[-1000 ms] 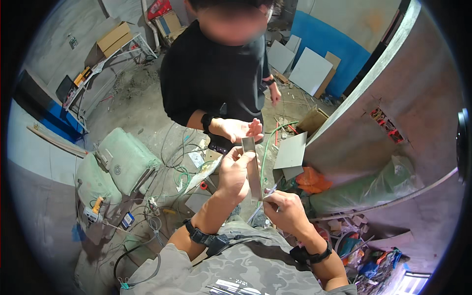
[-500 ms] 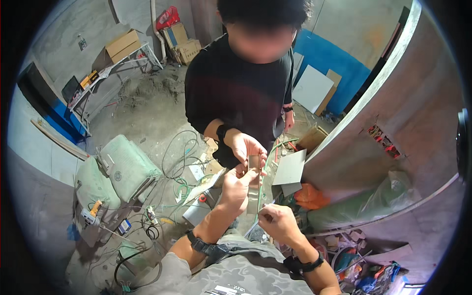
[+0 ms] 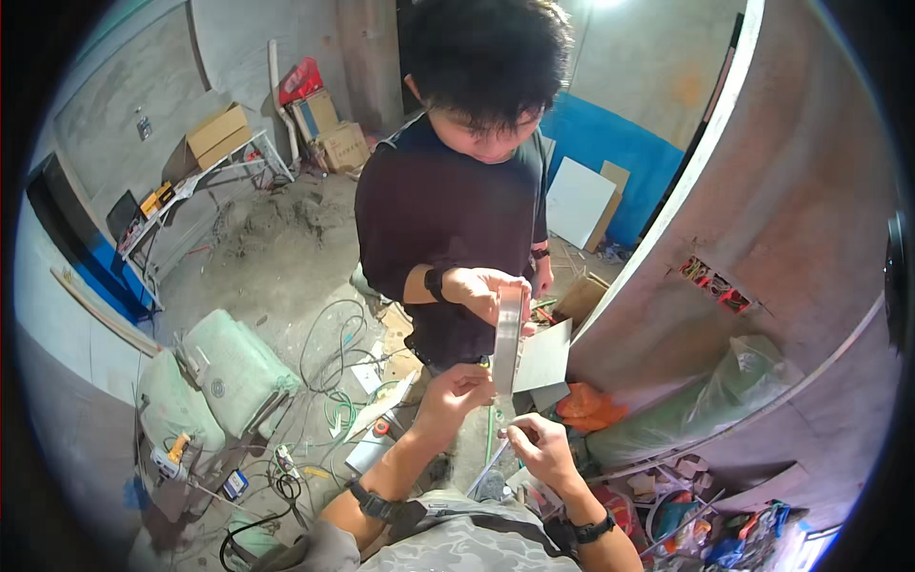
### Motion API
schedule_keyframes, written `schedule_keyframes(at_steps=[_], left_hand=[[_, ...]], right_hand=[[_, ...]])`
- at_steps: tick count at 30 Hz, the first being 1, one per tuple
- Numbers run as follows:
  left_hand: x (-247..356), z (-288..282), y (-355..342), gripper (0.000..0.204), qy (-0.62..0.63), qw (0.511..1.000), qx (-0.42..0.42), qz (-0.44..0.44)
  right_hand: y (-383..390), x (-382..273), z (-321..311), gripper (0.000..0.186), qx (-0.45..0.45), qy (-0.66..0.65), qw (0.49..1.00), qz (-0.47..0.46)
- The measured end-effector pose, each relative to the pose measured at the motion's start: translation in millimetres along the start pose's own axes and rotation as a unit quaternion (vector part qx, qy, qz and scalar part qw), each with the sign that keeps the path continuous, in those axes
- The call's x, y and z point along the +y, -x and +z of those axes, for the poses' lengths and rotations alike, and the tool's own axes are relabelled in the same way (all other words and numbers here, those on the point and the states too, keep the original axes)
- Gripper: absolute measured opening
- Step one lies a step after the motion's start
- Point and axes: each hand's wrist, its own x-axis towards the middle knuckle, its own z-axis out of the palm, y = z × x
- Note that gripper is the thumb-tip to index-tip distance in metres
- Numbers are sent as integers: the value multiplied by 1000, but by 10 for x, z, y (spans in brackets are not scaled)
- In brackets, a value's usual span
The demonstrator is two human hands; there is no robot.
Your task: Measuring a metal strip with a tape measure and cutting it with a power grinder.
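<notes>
In front of me a person in a dark top holds a long, flat, silvery metal strip [image 3: 508,348] by its upper end, with the lower end hanging down toward me. My left hand [image 3: 450,405] is beside the strip's left edge, thumb and fingers drawn together; whether they touch the strip or pinch something small I cannot tell. Just below the strip's lower end, my right hand [image 3: 541,448] has its thumb and forefinger pinched. A tiny thing may show at those fingertips, too small to name. Dark bands circle both my wrists.
Cables and green hose [image 3: 335,410] tangle on the floor at left, near green padded bundles [image 3: 233,367]. A plastic-wrapped green roll [image 3: 691,405] lies along the right wall, with an orange bag [image 3: 583,408] beside it. Assorted debris [image 3: 701,520] piles up at lower right.
My left hand has come off the strip's face to its left edge. The person's hand and the strip sit slightly further right. My right hand's fingers have shifted into a pinch below the strip.
</notes>
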Motion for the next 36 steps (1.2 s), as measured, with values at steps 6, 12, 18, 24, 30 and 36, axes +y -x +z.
schedule_keyframes(at_steps=[6,12,18,24,30,36], left_hand=[[-616,-533,-13,20,-180,981,23,-67],[-1841,-1710,364,32,-418,873,124,-219],[-2792,-3029,1057,31,-676,688,-142,-223],[-2666,-2922,1243,36,-592,751,54,-289],[-2176,-1701,-39,29,-463,838,-11,-288],[-681,422,-654,43,-76,992,-93,-48]], right_hand=[[497,978,-530,21,26,418,908,-11],[1458,2211,-919,29,10,431,860,271],[2895,3780,-1052,17,135,262,864,409],[3271,3744,-908,19,204,115,821,521],[3248,3853,-938,18,151,155,885,413],[3050,4006,-1129,38,62,214,910,351]])
